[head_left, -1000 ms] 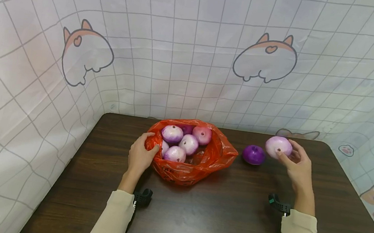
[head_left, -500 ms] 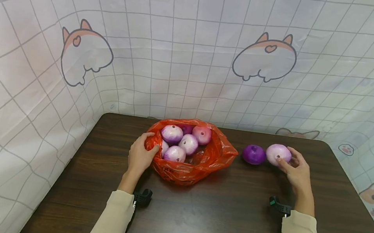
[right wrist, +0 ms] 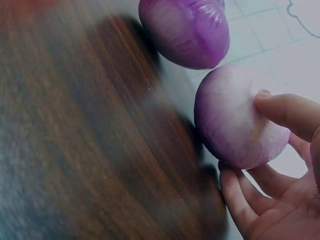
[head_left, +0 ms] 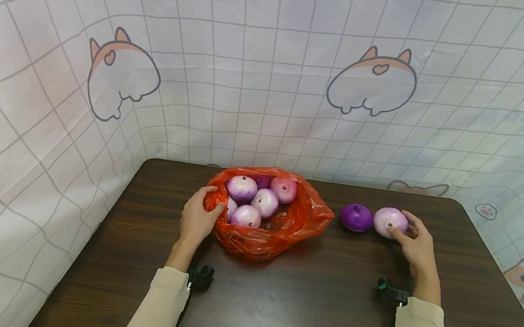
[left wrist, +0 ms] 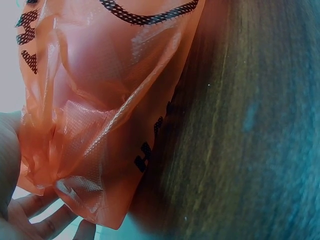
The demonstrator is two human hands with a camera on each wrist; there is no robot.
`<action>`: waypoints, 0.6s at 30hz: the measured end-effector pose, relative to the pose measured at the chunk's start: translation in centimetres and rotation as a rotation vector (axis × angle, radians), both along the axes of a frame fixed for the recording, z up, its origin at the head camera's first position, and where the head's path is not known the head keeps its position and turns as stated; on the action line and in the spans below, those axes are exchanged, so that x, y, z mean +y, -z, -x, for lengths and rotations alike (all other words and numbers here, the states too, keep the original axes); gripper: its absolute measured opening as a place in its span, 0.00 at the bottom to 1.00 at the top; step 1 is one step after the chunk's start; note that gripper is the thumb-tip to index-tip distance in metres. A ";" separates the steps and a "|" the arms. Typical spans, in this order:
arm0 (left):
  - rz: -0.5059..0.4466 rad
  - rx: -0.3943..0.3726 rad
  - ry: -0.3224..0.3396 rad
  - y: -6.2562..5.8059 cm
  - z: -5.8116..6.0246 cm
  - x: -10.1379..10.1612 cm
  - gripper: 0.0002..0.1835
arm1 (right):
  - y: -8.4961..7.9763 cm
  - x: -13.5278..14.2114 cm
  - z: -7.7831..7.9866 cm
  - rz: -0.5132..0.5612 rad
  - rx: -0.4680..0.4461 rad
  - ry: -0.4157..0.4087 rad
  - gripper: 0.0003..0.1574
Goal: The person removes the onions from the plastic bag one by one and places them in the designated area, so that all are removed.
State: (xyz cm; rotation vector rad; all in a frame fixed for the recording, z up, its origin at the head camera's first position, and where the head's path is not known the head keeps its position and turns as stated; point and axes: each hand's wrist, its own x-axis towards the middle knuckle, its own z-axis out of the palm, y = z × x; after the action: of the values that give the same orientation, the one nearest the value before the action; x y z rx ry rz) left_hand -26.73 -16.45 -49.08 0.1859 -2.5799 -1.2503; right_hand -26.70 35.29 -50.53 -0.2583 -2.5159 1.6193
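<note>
A red plastic bag lies wide-mouthed on the table, with several pale purple and pinkish onions inside. My left hand grips the bag's left rim; the left wrist view shows the gathered plastic between thumb and fingers. To the right of the bag, my right hand holds a pale purple onion, thumb on its near side and fingers behind and under it. Right beside that onion sits a dark purple onion; the right wrist view has the dark onion just above the held one.
The dark wooden table ends at a back edge close behind the bag and onions. A white gridded cloth with cartoon animals hangs behind and at both sides. Black straps circle both wrists.
My right hand has lowered the pale onion toward the table, down beside the dark purple one. The left hand and the bag have stayed in place.
</note>
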 end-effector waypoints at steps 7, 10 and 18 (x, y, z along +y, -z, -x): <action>0.000 0.002 0.002 -0.2 -0.1 0.1 0.25 | 0.0 -0.1 0.1 0.018 -0.010 0.014 0.45; -0.001 0.001 -0.001 -0.1 -0.1 0.1 0.25 | 0.1 -0.1 0.2 0.020 -0.012 0.020 0.45; -0.004 -0.001 -0.008 0.0 0.0 0.1 0.25 | 0.4 0.0 0.3 0.018 -0.021 0.030 0.46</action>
State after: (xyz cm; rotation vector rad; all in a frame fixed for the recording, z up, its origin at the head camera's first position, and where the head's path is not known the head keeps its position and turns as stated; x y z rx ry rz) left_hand -26.72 -16.39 -49.13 0.1981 -2.5751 -1.2529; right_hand -27.03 35.24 -50.91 -0.3148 -2.5012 1.6372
